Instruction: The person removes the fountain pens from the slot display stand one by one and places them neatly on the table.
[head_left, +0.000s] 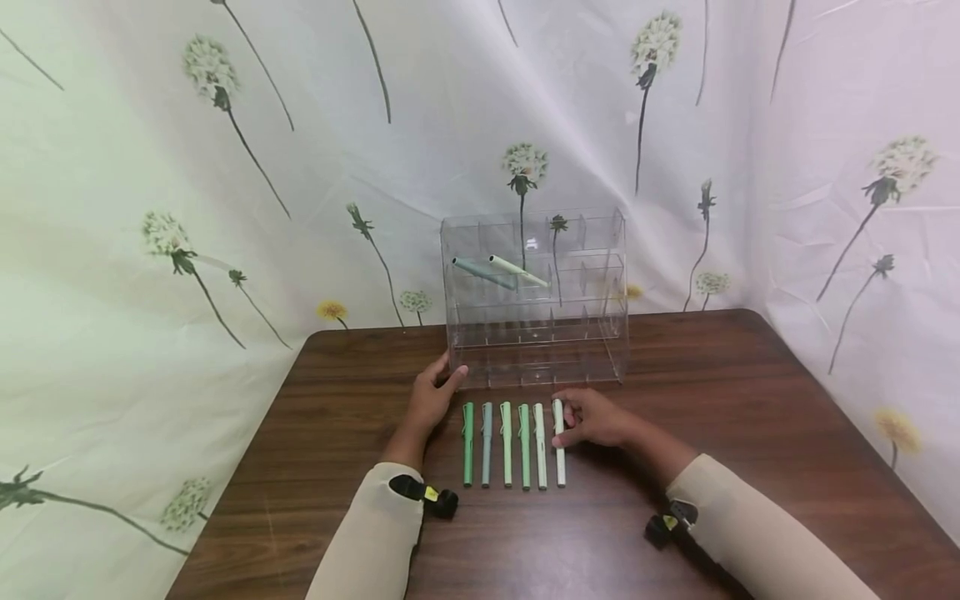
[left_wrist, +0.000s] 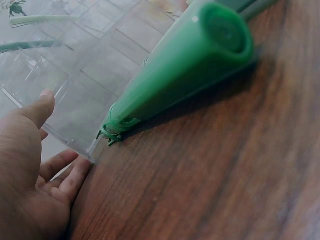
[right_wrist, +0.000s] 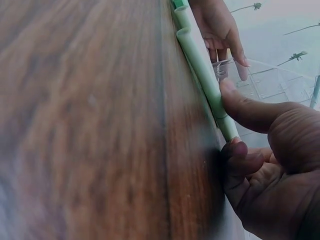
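A clear plastic display rack (head_left: 536,342) with tiers and dividers stands at the back of the table. My left hand (head_left: 432,398) holds its lower left corner, thumb in front and the other fingers behind the side panel. In front of the rack lies a row of capped pens, from a green pen (head_left: 468,446) on the left, past a grey-blue pen (head_left: 487,446), to a whitish pen (head_left: 560,467) at the right end. Thumb and fingers of my right hand (head_left: 592,418) pinch that whitish pen near its clip, at table level.
A grey-blue pen (head_left: 483,273) and a pale green pen (head_left: 519,271) rest slanted in an upper tier of the rack. Behind it hangs a white flower-print cloth (head_left: 465,108). The brown wooden table (head_left: 315,433) extends on both sides of the row.
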